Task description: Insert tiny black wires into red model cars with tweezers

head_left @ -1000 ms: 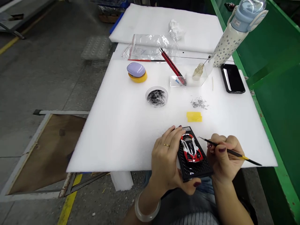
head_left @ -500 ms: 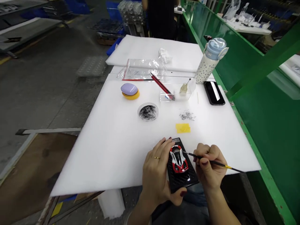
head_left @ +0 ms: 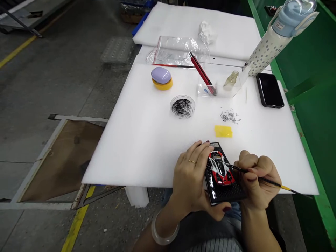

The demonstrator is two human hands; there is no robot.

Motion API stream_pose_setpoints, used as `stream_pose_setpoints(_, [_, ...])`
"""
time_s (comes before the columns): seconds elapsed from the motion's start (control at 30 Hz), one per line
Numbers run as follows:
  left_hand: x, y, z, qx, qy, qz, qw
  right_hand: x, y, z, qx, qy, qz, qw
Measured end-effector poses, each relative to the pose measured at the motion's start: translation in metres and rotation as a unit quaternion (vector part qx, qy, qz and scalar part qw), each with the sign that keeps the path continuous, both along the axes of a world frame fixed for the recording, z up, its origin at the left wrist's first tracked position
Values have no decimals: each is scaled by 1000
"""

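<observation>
A red, white and black model car (head_left: 222,171) rests on a black textured display base (head_left: 231,192). My left hand (head_left: 191,180) is wrapped around the base's left side, fingers along the far edge and thumb at the near edge. Between thumb and fingers, my right hand (head_left: 258,178) pinches a thin paintbrush (head_left: 270,181) with a black and yellow handle. The brush tip is at the car's right side, close to the windscreen; whether it touches cannot be told. Just beyond the base lie a piece of yellow tape (head_left: 223,131) and a scatter of tiny black strips (head_left: 230,116).
A round clear dish (head_left: 183,106) holds more black strips. Further back are a lilac and yellow oval case (head_left: 161,77), red tweezers (head_left: 202,73), a small glass bottle (head_left: 231,79), a black phone-like device (head_left: 270,90) and a dotted water bottle (head_left: 275,42). A green partition (head_left: 309,105) borders the right side.
The camera view has tilted down and shifted, so the table things appear higher and the hands further right. The brush tip has moved slightly inward over the car. Both hands keep their hold.
</observation>
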State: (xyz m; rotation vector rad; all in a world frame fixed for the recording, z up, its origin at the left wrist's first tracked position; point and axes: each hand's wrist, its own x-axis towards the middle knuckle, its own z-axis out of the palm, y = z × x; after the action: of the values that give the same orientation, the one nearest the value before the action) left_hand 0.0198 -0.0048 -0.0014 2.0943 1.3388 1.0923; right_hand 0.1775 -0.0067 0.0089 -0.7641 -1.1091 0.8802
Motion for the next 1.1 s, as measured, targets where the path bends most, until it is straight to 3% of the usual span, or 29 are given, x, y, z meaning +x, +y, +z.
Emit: stream_pose_setpoints(1.1, [1, -2, 1, -8, -13, 13, 1000, -3, -5, 1, -33, -9, -14, 999])
